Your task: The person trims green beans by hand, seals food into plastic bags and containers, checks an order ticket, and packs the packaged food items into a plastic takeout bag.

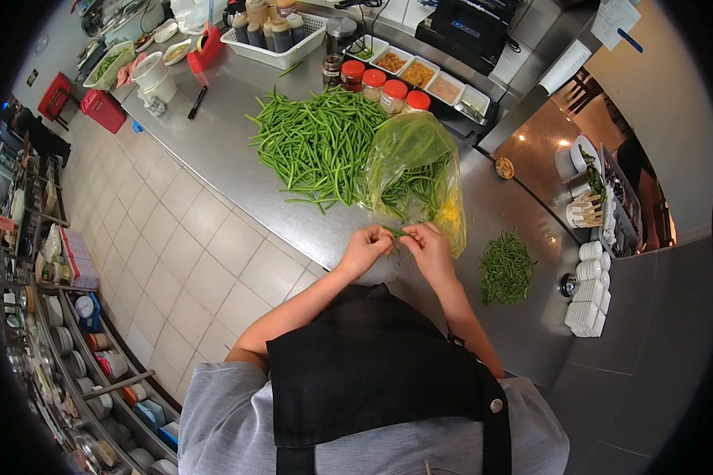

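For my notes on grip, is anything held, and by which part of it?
Yes: green bean, at least one, is held by the left hand and the right hand, seemingly toward opposite ends; exact spots are unclear.

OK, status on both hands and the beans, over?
Left hand, right hand: both pinching green beans. Bean heap ahead, small pile off right. Plastic bag close beyond right hand.

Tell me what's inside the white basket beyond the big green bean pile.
Bottles, some dark, some tan, stand in the white basket. The front ones cover parts of those behind, so the exact number and anything lying between them can't be seen.
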Motion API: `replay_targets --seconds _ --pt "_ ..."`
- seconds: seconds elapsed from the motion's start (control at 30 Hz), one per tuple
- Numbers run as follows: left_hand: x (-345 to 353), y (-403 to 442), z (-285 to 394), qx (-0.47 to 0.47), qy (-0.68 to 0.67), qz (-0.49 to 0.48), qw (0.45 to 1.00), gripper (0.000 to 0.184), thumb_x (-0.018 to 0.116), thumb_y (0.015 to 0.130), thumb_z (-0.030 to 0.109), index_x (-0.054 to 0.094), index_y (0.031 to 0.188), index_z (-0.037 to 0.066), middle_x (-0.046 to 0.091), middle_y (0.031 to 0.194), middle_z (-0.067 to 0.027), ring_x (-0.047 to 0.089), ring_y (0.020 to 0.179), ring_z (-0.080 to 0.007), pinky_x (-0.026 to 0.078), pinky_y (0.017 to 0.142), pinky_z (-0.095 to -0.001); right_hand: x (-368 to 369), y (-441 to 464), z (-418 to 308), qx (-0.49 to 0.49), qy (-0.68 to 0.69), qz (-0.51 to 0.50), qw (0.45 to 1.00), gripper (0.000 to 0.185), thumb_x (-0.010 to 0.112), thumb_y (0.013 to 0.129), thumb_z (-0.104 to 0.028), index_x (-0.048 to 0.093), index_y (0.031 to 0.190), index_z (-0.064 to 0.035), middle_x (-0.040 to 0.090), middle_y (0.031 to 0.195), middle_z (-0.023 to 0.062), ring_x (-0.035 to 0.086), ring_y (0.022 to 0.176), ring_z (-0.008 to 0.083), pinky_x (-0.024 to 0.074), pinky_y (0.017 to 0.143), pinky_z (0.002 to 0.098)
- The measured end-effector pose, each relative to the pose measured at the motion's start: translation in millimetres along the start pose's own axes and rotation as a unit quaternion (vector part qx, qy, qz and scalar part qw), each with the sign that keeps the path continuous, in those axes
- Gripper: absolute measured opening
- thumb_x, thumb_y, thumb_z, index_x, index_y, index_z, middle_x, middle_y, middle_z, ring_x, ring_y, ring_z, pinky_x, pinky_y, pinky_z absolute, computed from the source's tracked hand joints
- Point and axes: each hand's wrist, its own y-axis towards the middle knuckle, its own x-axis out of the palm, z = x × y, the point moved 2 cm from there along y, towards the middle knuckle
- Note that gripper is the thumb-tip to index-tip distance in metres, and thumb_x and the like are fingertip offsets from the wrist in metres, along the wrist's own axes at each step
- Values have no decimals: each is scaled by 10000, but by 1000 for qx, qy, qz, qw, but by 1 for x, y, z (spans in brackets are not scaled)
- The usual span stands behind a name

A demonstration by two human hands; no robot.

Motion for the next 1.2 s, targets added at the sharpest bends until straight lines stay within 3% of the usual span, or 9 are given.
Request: replay_targets --seconds 0.13,0.2,0.3,0.63,0.7,0.77,0.93,1.13,1.2 --pt "-2 -1 12 45 218 99 970 97 613 851 100 610 880 8 614 806 -76 588 712 -126 464 665 -262 -10 2 -9 -57 -102 2 993 164 713 774 -47 667 928 -14 580 823 90 572 667 199 477 613 298" --pt "3 -3 27 296 361 188 864 120 643 824 138 620 856 24 594 769 -96 562 636 -237 444 584 -326 -12 3 -15 -104 -145 -6 984 159 707 768 -58 671 919 -22 583 839 100 582 747 254 479 670 344" --pt "6 -4 34 358 382 117 844 104 661 800 119 641 842 26 600 825 -112 570 710 -308 456 610 -359 -11 3 -19 -98 -148 -28 984 154 697 767 -74 672 911 -25 589 853 107 573 834 297 473 729 375" --pt "2 -2 14 211 337 39 917 111 625 811 38 649 911 -3 624 838 -97 608 748 -212 468 698 -283 -8 3 -20 -84 -167 -77 979 121 671 781 -97 660 891 -49 586 877 89 565 917 282 474 782 381" --pt "-10 6 -7 32 57 78 995 106 609 822 68 633 878 -19 643 813 -98 600 711 -172 466 664 -280 -14 8 -26 -109 -157 -39 981 130 680 774 -77 663 899 -47 591 877 92 575 895 285 479 771 368" --pt "-15 7 -10 43 37 109 992 124 602 837 83 625 878 -31 657 820 -83 603 723 -129 476 667 -275 -27 21 -59 -148 -137 53 978 141 685 775 -62 667 914 -49 596 886 90 581 878 276 479 759 359" --pt "2 -4 7 230 360 75 901 63 633 797 60 649 837 14 642 808 -115 630 688 -251 504 636 -323 -64 62 -155 -240 12 328 914 189 686 803 -30 673 990 -49 617 927 82 587 845 240 479 741 352" --pt "4 -9 16 233 451 12 862 62 682 753 74 662 797 36 639 931 -100 608 834 -295 491 730 -379 -30 143 -128 -324 -166 225 904 197 682 799 -71 677 991 -28 650 984 138 625 806 320 497 719 407" --pt "-6 -6 10 272 456 39 846 69 678 764 91 662 811 44 634 954 -88 595 881 -290 475 761 -393 -34 141 -85 -137 -143 73 977 161 643 840 -139 671 919 -1 645 1008 196 629 827 346 497 733 382"
